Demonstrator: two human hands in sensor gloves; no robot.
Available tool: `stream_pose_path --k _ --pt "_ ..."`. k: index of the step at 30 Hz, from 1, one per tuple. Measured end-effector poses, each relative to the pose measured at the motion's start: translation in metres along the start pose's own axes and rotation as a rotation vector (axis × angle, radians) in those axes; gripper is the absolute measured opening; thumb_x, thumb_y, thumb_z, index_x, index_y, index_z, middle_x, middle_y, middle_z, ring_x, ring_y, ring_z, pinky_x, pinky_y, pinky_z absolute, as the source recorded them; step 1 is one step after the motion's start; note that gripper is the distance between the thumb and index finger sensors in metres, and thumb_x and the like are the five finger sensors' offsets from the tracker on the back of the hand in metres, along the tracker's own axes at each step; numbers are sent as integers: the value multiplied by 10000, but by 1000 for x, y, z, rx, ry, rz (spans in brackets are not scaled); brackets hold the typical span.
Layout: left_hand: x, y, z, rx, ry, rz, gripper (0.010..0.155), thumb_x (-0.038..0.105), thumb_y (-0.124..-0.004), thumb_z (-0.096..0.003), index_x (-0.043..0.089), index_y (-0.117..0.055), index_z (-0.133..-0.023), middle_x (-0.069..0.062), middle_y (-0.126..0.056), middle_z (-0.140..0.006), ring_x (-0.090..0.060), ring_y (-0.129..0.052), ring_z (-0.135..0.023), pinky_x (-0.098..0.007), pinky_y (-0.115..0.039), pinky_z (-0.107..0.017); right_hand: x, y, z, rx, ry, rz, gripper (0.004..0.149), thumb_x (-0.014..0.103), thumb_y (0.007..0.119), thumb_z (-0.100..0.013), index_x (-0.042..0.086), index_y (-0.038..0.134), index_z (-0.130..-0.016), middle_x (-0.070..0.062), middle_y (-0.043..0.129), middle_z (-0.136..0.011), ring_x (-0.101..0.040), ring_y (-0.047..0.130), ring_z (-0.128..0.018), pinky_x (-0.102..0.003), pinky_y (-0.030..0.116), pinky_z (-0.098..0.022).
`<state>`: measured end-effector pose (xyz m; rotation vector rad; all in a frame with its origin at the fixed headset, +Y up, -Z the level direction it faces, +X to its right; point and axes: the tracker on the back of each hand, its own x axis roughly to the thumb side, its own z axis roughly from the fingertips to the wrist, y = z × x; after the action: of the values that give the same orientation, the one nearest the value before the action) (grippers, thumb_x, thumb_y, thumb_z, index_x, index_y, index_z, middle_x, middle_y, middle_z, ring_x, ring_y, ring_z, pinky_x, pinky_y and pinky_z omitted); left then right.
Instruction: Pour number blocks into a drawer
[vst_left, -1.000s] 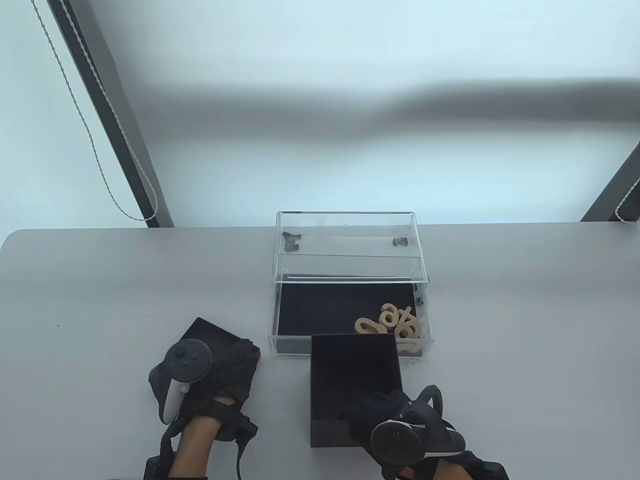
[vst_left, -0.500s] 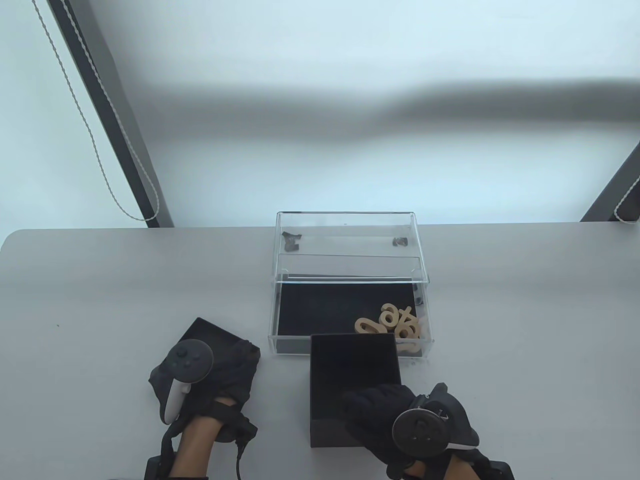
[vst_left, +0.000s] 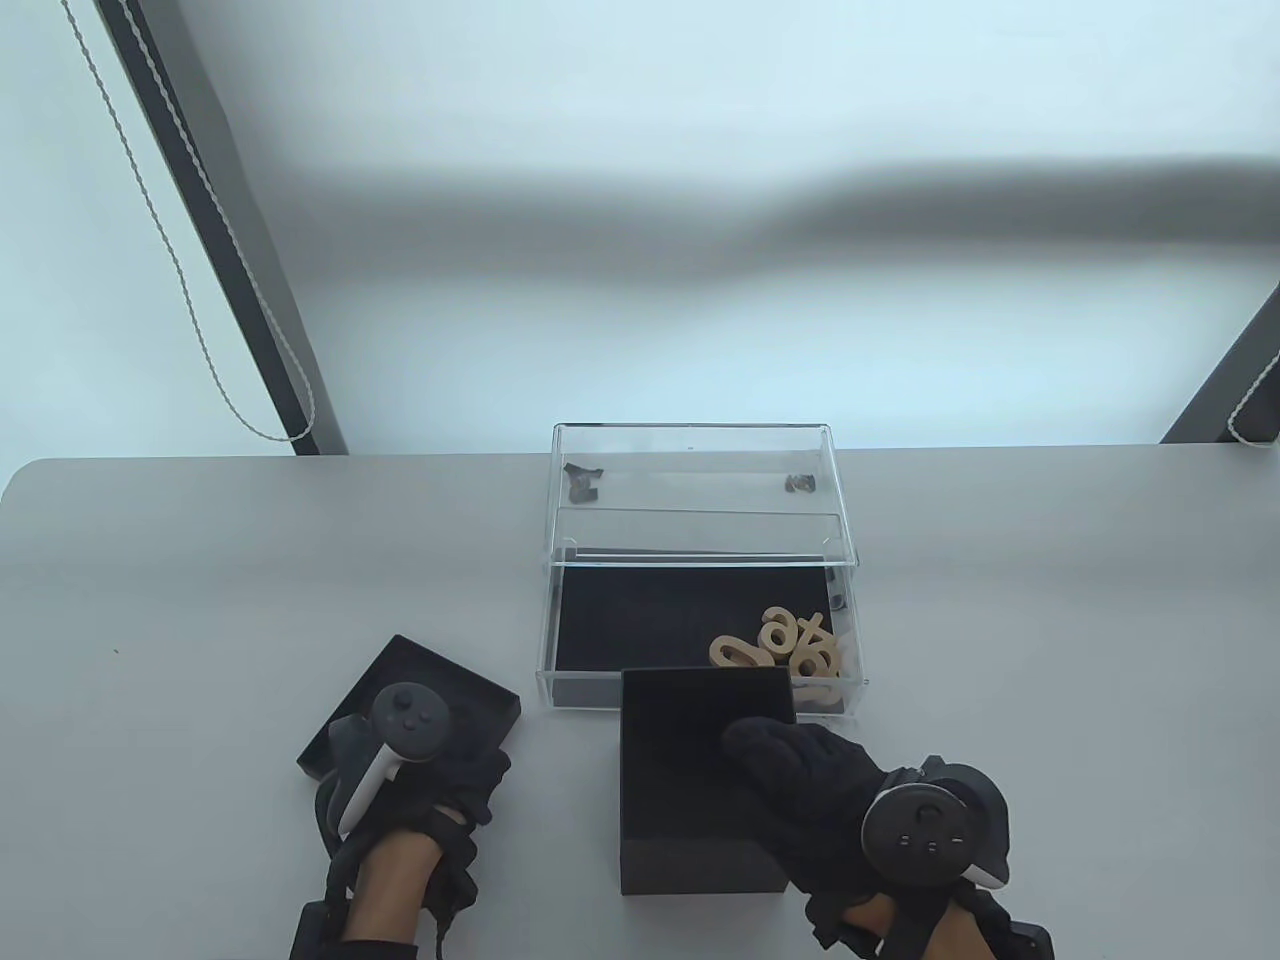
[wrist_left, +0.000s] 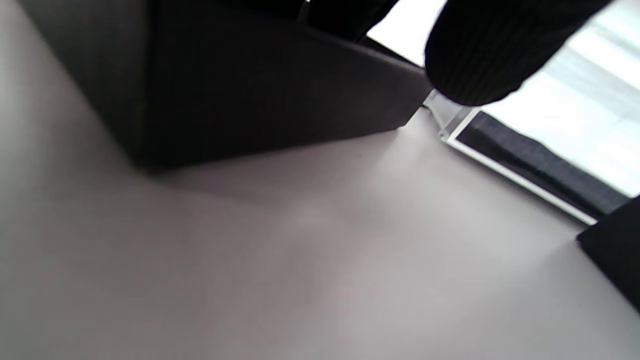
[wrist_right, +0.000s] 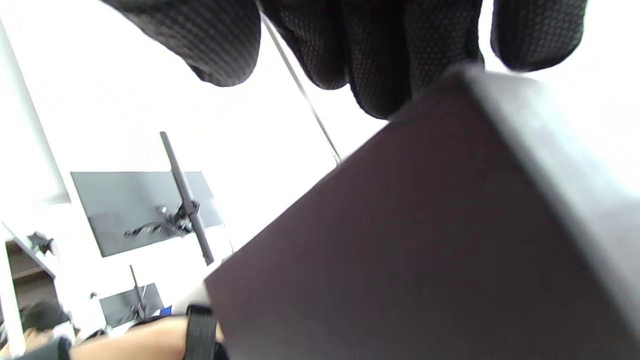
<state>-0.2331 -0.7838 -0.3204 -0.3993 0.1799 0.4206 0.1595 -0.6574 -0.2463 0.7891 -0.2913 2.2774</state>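
A clear acrylic case (vst_left: 700, 470) stands at the table's far middle with its drawer (vst_left: 700, 690) pulled out toward me. Several wooden number blocks (vst_left: 790, 645) lie in the drawer's front right corner on the black liner. A black box (vst_left: 680, 770) stands just in front of the drawer. My right hand (vst_left: 790, 770) lies over its top right part, and in the right wrist view my fingers (wrist_right: 380, 60) curl over the box's (wrist_right: 425, 240) edge. My left hand (vst_left: 430, 775) rests on the near corner of a flat black lid (vst_left: 420, 675).
The left wrist view shows the lid's side (wrist_left: 250, 100), a gloved finger (wrist_left: 480, 50) above it, the drawer's front (wrist_left: 525, 150) and a corner of the box (wrist_left: 615, 255). Bare table lies to the left and right. Window cords hang beyond the far edge.
My right hand has slid from the box's near right corner up onto its top. My left hand has drawn back toward me, uncovering more of the lid. Box, lid and blocks have stayed put.
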Motion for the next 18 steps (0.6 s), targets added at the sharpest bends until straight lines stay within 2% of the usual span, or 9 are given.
stream_pose_path --k 5,8,13,18 --pt "-3 -11 -6 -50 43 -41 833 637 -698 -465 273 -294 -1097 -54 -126 -1196 -370 -82 -1073 -653 -64 -711 -17 -7 3 -74 89 -84 673 490 746 -473 110 574 -1002 -206 724 -982 -491 810 -815 -677 619 -628" --pt "1 -12 -7 -44 54 -91 805 612 -677 -479 284 -268 -1090 -55 -115 -1190 -377 -96 -1075 -660 -97 -721 -28 -8 4 -92 146 -143 691 497 740 -476 104 547 -1010 -213 693 -1000 -504 780 -836 -685 597 -637" --pt "5 -15 -8 -50 56 -108 681 547 -629 -496 417 -289 -1071 -74 -89 -1179 -404 -89 -1068 -669 -120 -733 -48 -5 7 -114 245 -262 705 503 733 -479 95 525 -1015 -227 664 -1009 -518 752 -845 -694 580 -636" --pt "6 -16 -9 -37 38 -80 636 509 -623 -495 460 -339 -1062 -112 -99 -1176 -424 -91 -1063 -669 -123 -736 -62 0 10 -114 319 -357 716 509 726 -480 88 509 -1017 -233 643 -1015 -528 734 -848 -700 567 -637"
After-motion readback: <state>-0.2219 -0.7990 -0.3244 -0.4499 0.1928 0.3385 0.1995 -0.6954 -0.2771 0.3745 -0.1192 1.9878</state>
